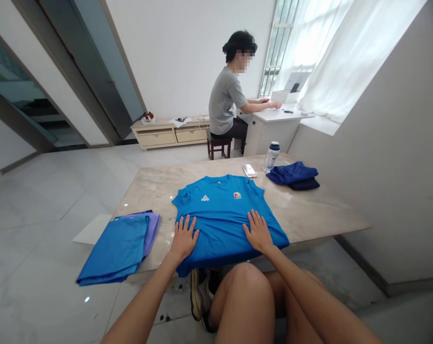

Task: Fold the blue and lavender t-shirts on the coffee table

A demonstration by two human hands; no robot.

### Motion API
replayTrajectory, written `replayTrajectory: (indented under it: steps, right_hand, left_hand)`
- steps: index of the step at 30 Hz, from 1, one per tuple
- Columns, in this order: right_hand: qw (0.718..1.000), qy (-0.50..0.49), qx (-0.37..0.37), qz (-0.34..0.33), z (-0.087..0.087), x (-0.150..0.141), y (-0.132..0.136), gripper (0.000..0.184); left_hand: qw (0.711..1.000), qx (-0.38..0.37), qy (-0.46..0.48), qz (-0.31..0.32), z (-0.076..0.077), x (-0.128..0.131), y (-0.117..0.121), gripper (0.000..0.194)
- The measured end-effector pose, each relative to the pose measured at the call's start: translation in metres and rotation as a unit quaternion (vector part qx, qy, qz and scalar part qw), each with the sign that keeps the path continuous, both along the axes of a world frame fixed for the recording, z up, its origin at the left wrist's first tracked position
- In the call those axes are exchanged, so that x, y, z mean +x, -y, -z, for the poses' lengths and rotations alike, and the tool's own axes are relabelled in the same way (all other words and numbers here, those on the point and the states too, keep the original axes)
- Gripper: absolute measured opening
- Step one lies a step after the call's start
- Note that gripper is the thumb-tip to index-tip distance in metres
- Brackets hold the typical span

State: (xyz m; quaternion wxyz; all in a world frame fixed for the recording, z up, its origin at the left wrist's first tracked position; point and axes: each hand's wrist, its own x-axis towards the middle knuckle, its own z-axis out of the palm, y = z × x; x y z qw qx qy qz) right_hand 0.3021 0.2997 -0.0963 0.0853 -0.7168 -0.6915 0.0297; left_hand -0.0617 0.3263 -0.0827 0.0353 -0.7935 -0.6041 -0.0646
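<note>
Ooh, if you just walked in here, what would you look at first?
The bright blue T-shirt jumps out first, spread on the pale marble table, with the left hand and right hand resting flat on it. To its left lies a folded pile of blue and purple cloth. Far behind, a person in a grey T-shirt sits at a white desk near glowing white curtains.

Single head-worn camera looked forward and down past the knees, close onto the blue T-shirt at the near edge of the bench.
</note>
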Motion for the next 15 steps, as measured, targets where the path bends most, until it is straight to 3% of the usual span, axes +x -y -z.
replayTrajectory:
  steps: [4,9,12,15]
  right_hand:
    - [0.999,-0.022,-0.024,-0.012,-0.001,-0.001,0.041,0.076]
    - [0.996,-0.040,-0.056,-0.057,-0.022,0.009,0.090,0.073]
    - [0.994,-0.062,-0.062,-0.057,-0.044,0.028,0.096,0.051]
    - [0.994,-0.099,-0.040,0.014,-0.061,0.056,0.075,0.038]
  left_hand:
    - [1.000,-0.012,-0.009,0.008,-0.009,-0.008,0.045,0.066]
    - [0.996,-0.059,-0.041,0.054,-0.051,-0.016,0.086,0.066]
    - [0.993,-0.105,-0.043,0.039,-0.079,-0.020,0.093,0.062]
    - [0.994,-0.104,-0.017,0.020,-0.089,-0.022,0.083,0.053]
